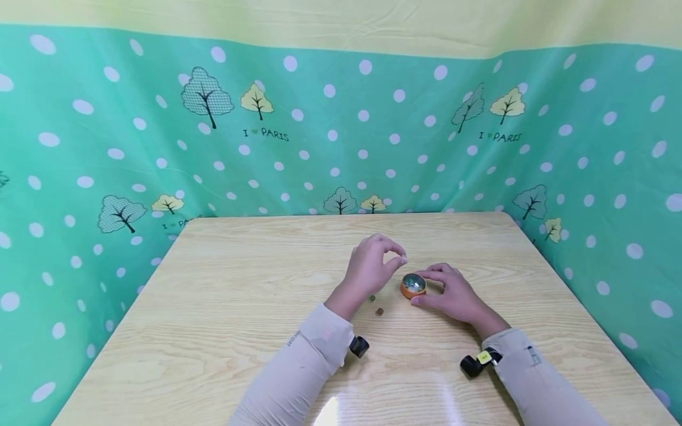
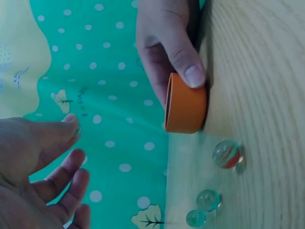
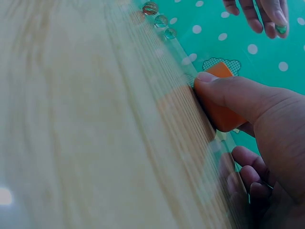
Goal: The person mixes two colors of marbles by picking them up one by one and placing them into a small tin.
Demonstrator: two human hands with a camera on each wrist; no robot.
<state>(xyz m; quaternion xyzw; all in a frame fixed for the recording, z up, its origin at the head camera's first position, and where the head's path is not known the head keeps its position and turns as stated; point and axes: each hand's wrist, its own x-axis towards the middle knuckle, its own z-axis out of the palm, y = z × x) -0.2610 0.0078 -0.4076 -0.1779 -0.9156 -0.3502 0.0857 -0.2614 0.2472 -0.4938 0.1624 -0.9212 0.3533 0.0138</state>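
My left hand (image 1: pixel 369 269) is raised over the table and pinches a small clear green marble (image 3: pixel 281 29) between thumb and forefinger. To its right, my right hand (image 1: pixel 453 297) grips a short round orange container (image 1: pixel 411 294) from the side, thumb near and fingers beyond. The container stands on the table; something glassy shows in its top, too small to make out. In the left wrist view, a clear marble with a red swirl (image 2: pixel 226 154) lies on the wood, with two greenish clear marbles (image 2: pixel 208 200) close by. The left hand is apart from the container.
The light wooden table (image 1: pixel 240 296) spreads around both hands. A green dotted curtain (image 1: pixel 298 148) with printed trees hangs behind the table and along its sides. Small black cameras (image 1: pixel 359 347) are strapped to both wrists.
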